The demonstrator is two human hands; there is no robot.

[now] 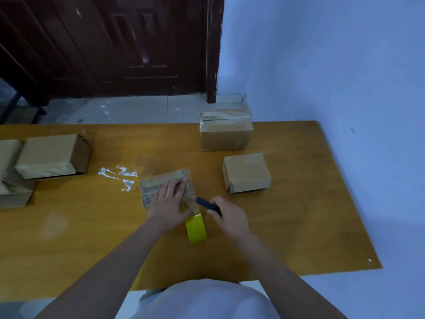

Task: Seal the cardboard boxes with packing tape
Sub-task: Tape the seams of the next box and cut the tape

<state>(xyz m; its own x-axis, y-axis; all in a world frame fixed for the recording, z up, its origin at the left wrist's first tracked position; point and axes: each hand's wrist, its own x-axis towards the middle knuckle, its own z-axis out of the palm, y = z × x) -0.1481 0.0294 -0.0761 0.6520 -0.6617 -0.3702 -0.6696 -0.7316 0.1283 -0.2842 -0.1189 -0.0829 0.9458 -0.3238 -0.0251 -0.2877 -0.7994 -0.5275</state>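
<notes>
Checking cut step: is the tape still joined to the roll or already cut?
Still joined. A clear strip runs from the small box to the yellow roll; the right hand holds a dark cutter at it.

Dark printed lines on the small cardboard box (167, 187) at frame centre, under the hand: too blurred to read. No other text legible.

Dim, cool blue cast overall; wall (333, 65) was brightest; glare patch on the counter (69, 238) at left and streaks on the door (115, 42); soft shadows under boxes; wide-angle bending at edges; slight softness and noise throughout.
</notes>
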